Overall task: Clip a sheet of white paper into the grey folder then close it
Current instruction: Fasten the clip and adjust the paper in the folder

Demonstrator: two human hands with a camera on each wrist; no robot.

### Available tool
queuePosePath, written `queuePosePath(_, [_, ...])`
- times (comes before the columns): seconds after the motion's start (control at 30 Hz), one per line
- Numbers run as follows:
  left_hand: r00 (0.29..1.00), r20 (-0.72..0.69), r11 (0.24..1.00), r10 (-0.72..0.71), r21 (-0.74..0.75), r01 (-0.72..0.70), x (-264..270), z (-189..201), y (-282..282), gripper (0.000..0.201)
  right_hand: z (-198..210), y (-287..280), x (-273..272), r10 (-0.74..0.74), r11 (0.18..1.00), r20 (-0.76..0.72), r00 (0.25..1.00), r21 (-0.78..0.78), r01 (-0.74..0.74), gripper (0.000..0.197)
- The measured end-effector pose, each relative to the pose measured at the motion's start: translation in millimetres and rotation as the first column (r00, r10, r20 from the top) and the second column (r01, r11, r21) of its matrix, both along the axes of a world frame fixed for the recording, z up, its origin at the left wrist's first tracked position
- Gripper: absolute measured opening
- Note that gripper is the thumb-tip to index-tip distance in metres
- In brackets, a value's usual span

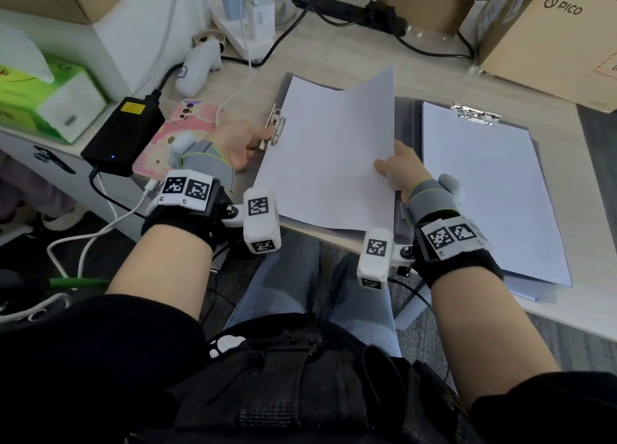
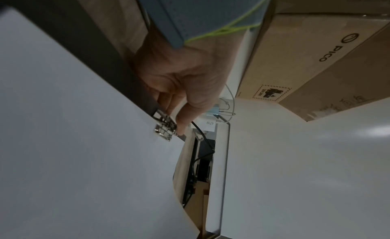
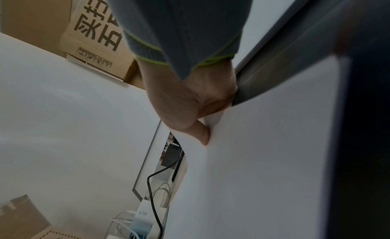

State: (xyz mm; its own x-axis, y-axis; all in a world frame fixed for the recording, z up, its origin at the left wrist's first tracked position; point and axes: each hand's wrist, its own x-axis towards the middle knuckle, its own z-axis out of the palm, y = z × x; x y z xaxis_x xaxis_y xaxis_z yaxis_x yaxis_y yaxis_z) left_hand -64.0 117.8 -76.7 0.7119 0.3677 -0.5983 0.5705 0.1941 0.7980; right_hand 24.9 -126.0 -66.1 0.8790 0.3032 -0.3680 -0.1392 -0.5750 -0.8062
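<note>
The grey folder [image 1: 288,83] lies open on the desk, its metal clip [image 1: 275,127] at the left edge. My left hand [image 1: 233,147] pinches that clip [image 2: 164,129], thumb on its lever and fingers [image 2: 168,100] curled under. A white sheet [image 1: 327,156] lies over the folder's left half, its left edge at the clip and its right side curled up. My right hand [image 1: 397,173] grips the sheet's right edge. In the right wrist view the thumb [image 3: 200,134] presses on the paper [image 3: 263,159]. The other fingers are hidden behind it.
A second clipboard half with a stack of white paper [image 1: 484,196] under a metal clip [image 1: 475,113] lies to the right. A pink phone [image 1: 187,126], black power brick [image 1: 123,133], cables and a white controller [image 1: 197,69] sit left; cardboard boxes [image 1: 554,36] stand at the back.
</note>
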Motion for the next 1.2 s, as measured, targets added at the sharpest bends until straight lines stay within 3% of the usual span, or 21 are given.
queuePosePath(0.13, [0.999, 0.018, 0.992, 0.038, 0.118, -0.040, 4.5, -17.1, 5.9, 0.013, 1.4, 0.4, 1.4, -0.009, 0.999, 0.007, 1.000, -0.034, 0.009, 0.043])
queuePosePath(0.3, [0.999, 0.022, 0.989, 0.029, 0.147, -0.032, 15.0, -35.7, 15.1, 0.005, 0.8, 0.6, 3.5, -0.085, 0.994, 0.070, 0.994, -0.058, 0.089, 0.047])
queuePosePath(0.37, [0.999, 0.021, 0.987, 0.051, 0.150, -0.053, 8.1, -16.2, 5.3, 0.018, 1.9, 0.5, 5.6, -0.109, 0.981, 0.175, 0.978, -0.139, 0.134, 0.054])
queuePosePath(0.43, [0.998, 0.053, 0.993, 0.030, 0.111, -0.036, 5.6, -1.8, -4.1, 0.016, 5.1, 0.5, 6.8, -0.060, 0.935, 0.289, 0.955, -0.319, 0.156, 0.057])
queuePosePath(0.57, [1.000, 0.029, 0.995, 0.001, 0.102, -0.004, 3.5, 0.2, -5.3, 0.040, 6.6, 4.8, 2.8, 0.112, 0.830, 0.318, 0.942, -0.551, 0.088, 0.051])
queuePosePath(0.7, [1.000, 0.017, 0.994, -0.025, 0.109, 0.023, 0.4, -3.9, -2.7, 0.082, 4.1, 7.2, -6.9, 0.194, 0.788, 0.306, 0.932, -0.614, 0.037, 0.055])
queuePosePath(0.73, [0.999, 0.023, 0.996, -0.032, 0.083, 0.030, -0.5, -0.4, -4.2, 0.075, 4.5, 7.0, -9.0, 0.197, 0.793, 0.306, 0.932, -0.608, 0.032, 0.055])
queuePosePath(0.8, [0.998, 0.035, 0.998, -0.058, 0.039, 0.057, -0.2, 0.8, -4.3, 0.040, 3.5, 5.6, -12.2, 0.196, 0.803, 0.306, 0.932, -0.596, 0.027, 0.057])
queuePosePath(0.87, [0.999, 0.020, 0.999, -0.045, 0.032, 0.044, -0.3, -0.7, -3.3, 0.022, 1.3, 3.9, -14.2, 0.183, 0.828, 0.312, 0.932, -0.560, 0.025, 0.058])
queuePosePath(1.03, [1.000, -0.024, 0.999, 0.009, 0.043, -0.008, 1.6, -6.9, -1.1, 0.014, -1.7, 2.5, -18.3, 0.158, 0.860, 0.343, 0.926, -0.508, 0.041, 0.059])
queuePosePath(1.2, [0.998, 0.053, 0.989, 0.030, 0.142, -0.037, 9.3, -25.9, 2.7, 0.014, -3.2, 2.5, -19.6, 0.136, 0.875, 0.343, 0.930, -0.481, 0.049, 0.060])
